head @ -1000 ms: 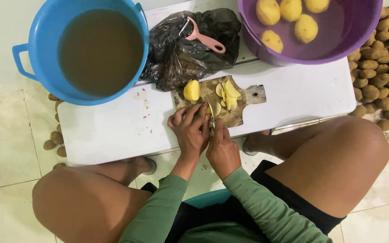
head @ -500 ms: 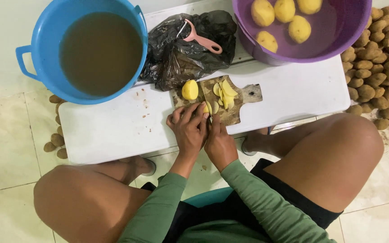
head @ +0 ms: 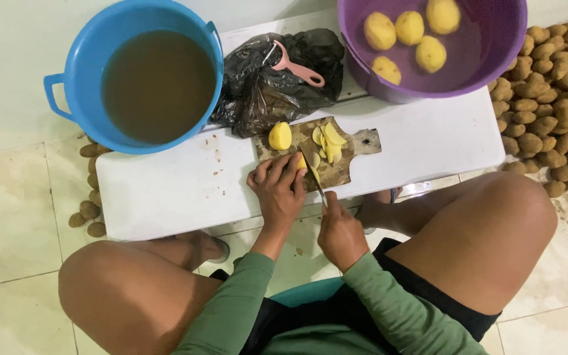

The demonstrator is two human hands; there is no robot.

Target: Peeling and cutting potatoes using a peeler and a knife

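On the cutting board (head: pixel 336 172), left hand (head: pixel 277 192) clamps down, mostly hiding a potato piece (head: pixel 302 162); right hand (head: pixel 340 231) is fisted round the knife (head: pixel 315 181), handle hidden.

Blue bucket (head: pixel 73 79), purple basin (head: pixel 494 59), pink peeler (head: pixel 295 66), yellow potato slices (head: pixel 329 141), green sleeves (head: pixel 389 302).

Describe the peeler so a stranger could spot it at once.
Start at the blue bucket of murky water. Right of it, a crumpled black plastic bag lies on the white table. The peeler rests on top: pink, the only pink thing there.
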